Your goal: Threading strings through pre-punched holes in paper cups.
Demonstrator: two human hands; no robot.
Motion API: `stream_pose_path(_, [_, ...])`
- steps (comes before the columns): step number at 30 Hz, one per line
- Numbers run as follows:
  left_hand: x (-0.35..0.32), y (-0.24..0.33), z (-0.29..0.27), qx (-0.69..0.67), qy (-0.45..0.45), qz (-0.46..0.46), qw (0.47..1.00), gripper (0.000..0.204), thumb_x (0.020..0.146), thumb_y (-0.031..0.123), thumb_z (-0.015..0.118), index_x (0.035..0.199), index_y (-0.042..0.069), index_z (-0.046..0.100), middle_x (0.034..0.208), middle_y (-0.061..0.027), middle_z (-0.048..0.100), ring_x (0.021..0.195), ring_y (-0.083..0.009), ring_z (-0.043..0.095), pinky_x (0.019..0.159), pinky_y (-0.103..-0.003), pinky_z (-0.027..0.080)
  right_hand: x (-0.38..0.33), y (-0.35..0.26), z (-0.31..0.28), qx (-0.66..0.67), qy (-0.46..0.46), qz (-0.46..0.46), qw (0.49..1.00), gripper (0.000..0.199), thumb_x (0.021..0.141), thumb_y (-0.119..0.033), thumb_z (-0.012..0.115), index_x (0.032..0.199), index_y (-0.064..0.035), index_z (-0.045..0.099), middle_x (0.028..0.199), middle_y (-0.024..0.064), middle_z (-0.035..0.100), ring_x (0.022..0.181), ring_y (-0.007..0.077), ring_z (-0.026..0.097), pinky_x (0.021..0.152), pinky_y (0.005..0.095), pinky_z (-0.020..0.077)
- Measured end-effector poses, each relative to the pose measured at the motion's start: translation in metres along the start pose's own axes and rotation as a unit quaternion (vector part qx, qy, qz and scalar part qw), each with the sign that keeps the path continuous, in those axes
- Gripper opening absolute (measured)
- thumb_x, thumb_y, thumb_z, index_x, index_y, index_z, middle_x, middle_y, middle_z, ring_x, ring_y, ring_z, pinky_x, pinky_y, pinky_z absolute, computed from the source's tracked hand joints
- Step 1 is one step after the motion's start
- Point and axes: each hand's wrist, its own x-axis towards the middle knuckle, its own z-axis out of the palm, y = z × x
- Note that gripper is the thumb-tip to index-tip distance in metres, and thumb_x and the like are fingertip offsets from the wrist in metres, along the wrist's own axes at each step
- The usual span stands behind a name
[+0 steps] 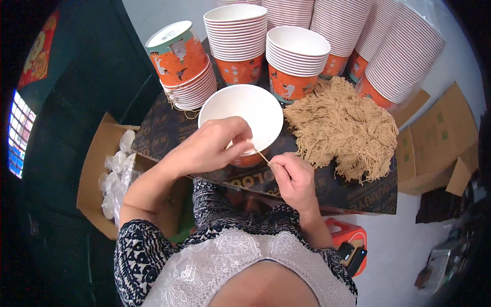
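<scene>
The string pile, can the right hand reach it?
Probably yes: nothing seems to stand between the right hand and the string pile close beside it, though that hand is pinching a strand.

A round white-and-orange paper bowl [253, 110] stands on the black flat-topped table [365, 198], before stacks of orange-and-white paper bowls [238, 46] and left of a tan cord heap [345, 128]. Left of the table sits an open brown cardboard box [92, 169]; right, a brown cardboard carton [429, 146].
</scene>
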Motion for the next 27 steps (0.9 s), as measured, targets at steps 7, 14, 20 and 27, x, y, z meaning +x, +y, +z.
stream_pose_path(7, [-0.007, -0.004, 0.022, 0.192, 0.057, 0.149, 0.968, 0.023, 0.088, 0.019, 0.068, 0.075, 0.002, 0.058, 0.056, -0.0151, 0.06, 0.049, -0.036, 0.061, 0.048, -0.044, 0.05, -0.008, 0.003, 0.015, -0.026, -0.039, -0.07, 0.996, 0.005, 0.083, -0.003, 0.066, 0.087, -0.0033, 0.063, 0.077, 0.011, 0.061, 0.068, 0.031, 0.061, 0.063, 0.0418, 0.0477])
stream_pose_path(14, [0.01, -0.006, 0.024, 0.239, 0.167, 0.011, 0.956, 0.02, 0.092, 0.016, 0.06, 0.086, -0.004, 0.059, 0.055, -0.0208, 0.059, 0.053, -0.0424, 0.062, 0.05, -0.047, 0.052, -0.014, -0.028, 0.03, 0.096, -0.263, -0.264, 0.923, 0.014, 0.076, -0.006, 0.071, 0.088, 0.0001, 0.067, 0.076, 0.0101, 0.06, 0.067, 0.0263, 0.06, 0.059, 0.0381, 0.0479])
stream_pose_path(20, [0.001, -0.008, -0.024, 0.023, 0.156, 0.089, 0.983, 0.048, 0.082, -0.015, 0.05, 0.125, 0.001, 0.061, 0.127, -0.0183, 0.064, 0.119, -0.0303, 0.062, 0.102, -0.039, 0.047, -0.007, -0.024, 0.001, 0.227, -0.151, -0.137, 0.952, 0.015, 0.073, 0.009, 0.066, 0.086, 0.0022, 0.068, 0.064, 0.0115, 0.058, 0.052, 0.0264, 0.056, 0.051, 0.0365, 0.0431])
stream_pose_path(27, [-0.012, -0.086, -0.061, 0.259, 0.11, 0.019, 0.959, 0.055, 0.075, -0.016, 0.056, 0.121, 0.012, 0.068, 0.158, -0.0215, 0.029, 0.147, -0.0395, 0.028, 0.118, -0.047, 0.03, -0.02, -0.027, -0.039, 0.263, 0.073, -0.015, 0.962, 0.008, 0.072, 0.004, 0.06, 0.072, 0.0037, 0.068, 0.059, 0.0104, 0.058, 0.05, 0.0221, 0.053, 0.05, 0.0325, 0.041])
